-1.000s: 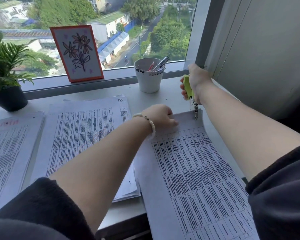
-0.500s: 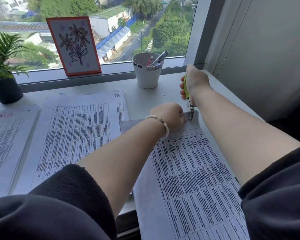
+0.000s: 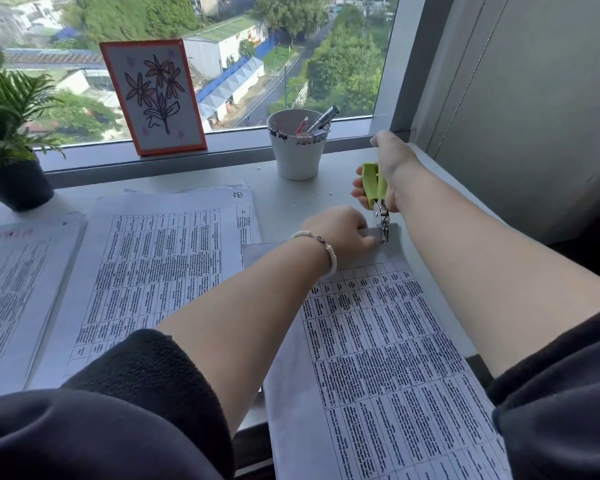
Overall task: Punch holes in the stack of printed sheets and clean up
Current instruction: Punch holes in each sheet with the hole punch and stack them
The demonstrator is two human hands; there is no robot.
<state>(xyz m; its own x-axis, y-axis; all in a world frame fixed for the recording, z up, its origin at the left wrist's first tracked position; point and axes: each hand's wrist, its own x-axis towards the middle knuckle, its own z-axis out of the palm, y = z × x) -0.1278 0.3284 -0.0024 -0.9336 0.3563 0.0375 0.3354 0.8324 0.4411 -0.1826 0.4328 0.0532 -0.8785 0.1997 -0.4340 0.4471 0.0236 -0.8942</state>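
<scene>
The right hand (image 3: 390,168) gripped the lime-green handles of a single-hole punch (image 3: 374,185), fingers curled round them. The punch's metal nose pointed down and toward the person, and its tip sat on the far edge of the stack of printed sheets (image 3: 378,341), near that stack's far right corner. How far the handles were squeezed could not be told.

The left hand (image 3: 336,228) lay on the same far edge, just left of the metal nose, its fingers bent and pinching the margin of the sheets, fingertips almost touching the punch's tip. A white beaded bracelet (image 3: 328,251) circled that wrist.

The stack ran from the punch back toward the person and overhung the near edge of the desk (image 3: 284,199). To its left lay a second pile of printed tables (image 3: 153,271), partly under the stack's corner. A white cup (image 3: 297,147) of pens and binder clips stood beyond the hands, near the punch, with small paper dots (image 3: 321,193) scattered beside it.
</scene>
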